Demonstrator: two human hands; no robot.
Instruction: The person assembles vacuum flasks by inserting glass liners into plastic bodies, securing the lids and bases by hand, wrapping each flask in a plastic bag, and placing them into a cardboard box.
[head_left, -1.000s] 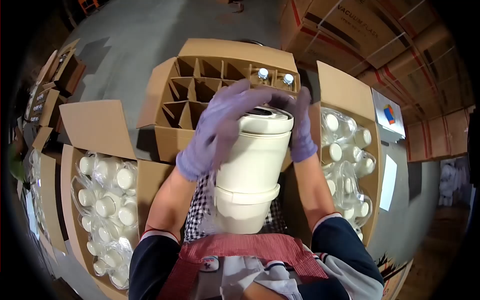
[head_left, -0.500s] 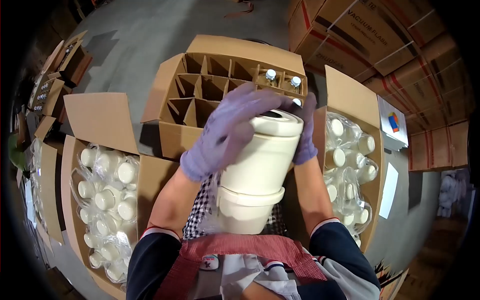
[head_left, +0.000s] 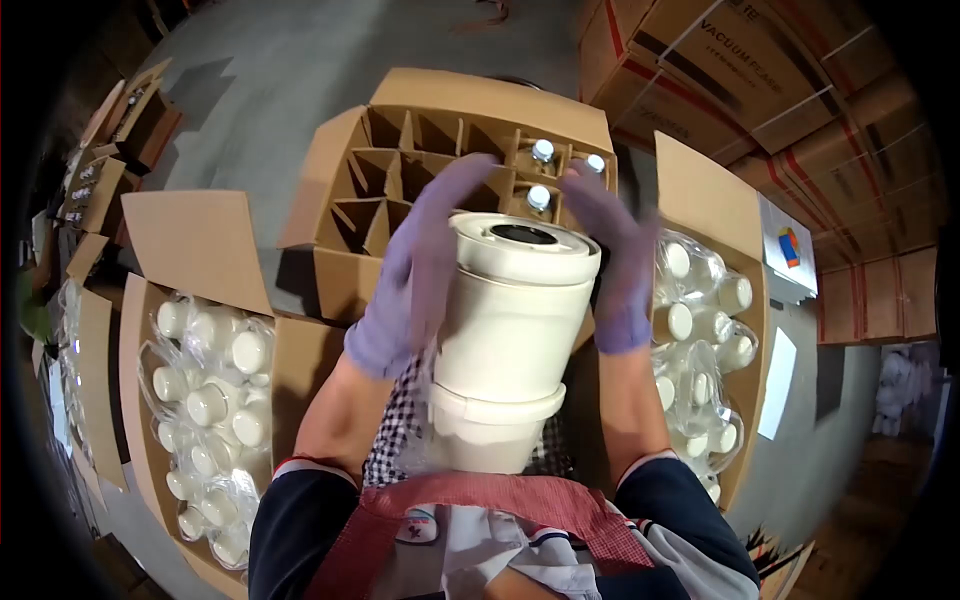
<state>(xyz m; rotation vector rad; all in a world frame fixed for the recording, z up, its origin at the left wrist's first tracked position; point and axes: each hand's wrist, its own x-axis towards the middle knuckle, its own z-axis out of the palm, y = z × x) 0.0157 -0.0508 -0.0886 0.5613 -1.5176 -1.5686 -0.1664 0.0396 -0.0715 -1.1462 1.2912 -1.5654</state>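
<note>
A cream plastic vessel (head_left: 515, 330), like stacked flask casings with a dark round opening in its upper end, stands tilted in front of my body. My left hand (head_left: 415, 275), in a purple glove, is alongside its left side with fingers stretched out; whether it touches is unclear. On the other side, my right hand (head_left: 618, 265), gloved too, has its fingers spread and looks slightly apart from the vessel. Motion blurs both hands. Behind them stands a cardboard box (head_left: 350, 285) with dividers, where a few clear bottles with white caps (head_left: 538, 197) fill the right-hand cells.
Open cartons (head_left: 285, 400) to the left and right hold several cream-lidded containers (head_left: 208, 405) in clear plastic bags. Printed cartons (head_left: 725, 60) are stacked at the back right. A white box (head_left: 785, 245) sits beside the right carton.
Both hands have drawn apart from the vessel's top, the left one outward and down its side, the right one opening away. The dark opening now shows fully.
</note>
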